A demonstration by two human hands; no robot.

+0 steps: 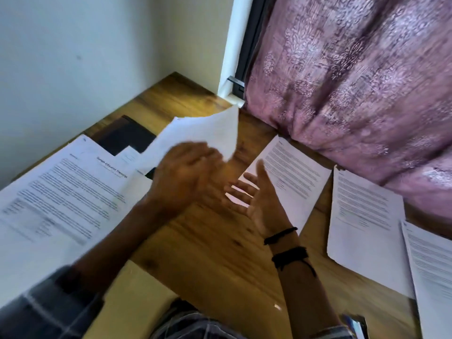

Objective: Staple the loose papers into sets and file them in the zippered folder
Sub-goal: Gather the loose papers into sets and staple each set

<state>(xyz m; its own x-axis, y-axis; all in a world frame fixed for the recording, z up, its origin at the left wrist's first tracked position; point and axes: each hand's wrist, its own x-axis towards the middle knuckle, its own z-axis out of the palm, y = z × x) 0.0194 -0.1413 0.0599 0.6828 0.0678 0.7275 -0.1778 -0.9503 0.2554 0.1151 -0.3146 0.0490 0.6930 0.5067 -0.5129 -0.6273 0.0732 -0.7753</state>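
Table: your wood-grain top (208, 241) runs back into the wall corner at far left.
Left pile: printed sheets (61, 192) overlap loosely across your left side, their text blurred.
Dark folder (124, 137): flat near the wall, its near edge under that pile.
Middle sheet (293, 174): one printed page, tilted, just right of the bare centre.
Second sheet (364, 216): beside it, a strip of wood between them.
Third sheet (430, 270): at your far right, its edge meeting the second.
Curtain (354, 81): the purple hem rests along the far right edge.
Near right corner: a small dark object (354, 324), too blurred to name.
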